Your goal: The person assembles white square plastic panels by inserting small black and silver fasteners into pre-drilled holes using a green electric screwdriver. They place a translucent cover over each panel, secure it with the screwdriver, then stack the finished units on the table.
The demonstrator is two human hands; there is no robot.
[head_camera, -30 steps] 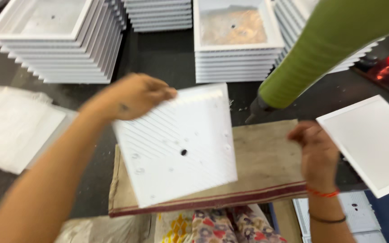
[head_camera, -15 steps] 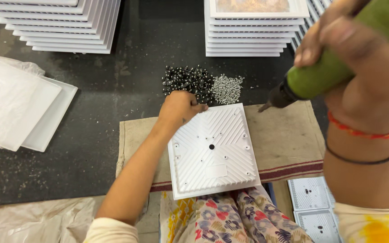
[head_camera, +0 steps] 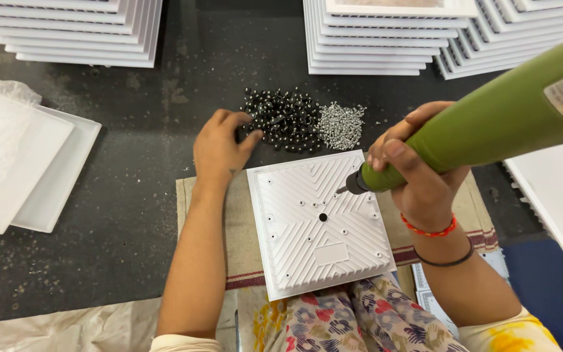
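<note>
The left hand (head_camera: 219, 146) has moved off the panel (head_camera: 318, 221) to the black screws (head_camera: 281, 119); loosely open fingers touch them. The right hand (head_camera: 418, 173) grips the driver (head_camera: 483, 127), tip over the panel's upper right.

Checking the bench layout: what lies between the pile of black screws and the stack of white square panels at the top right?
In the head view, the pile of small silver screws sits beside the pile of black screws; beyond it, only bare dark tabletop reaches the stack of white square panels.

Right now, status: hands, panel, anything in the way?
Left hand open, fingers at the black screws. Right hand gripping the green driver, tip over the white panel. Panel flat on the cloth, nothing on it.
</note>
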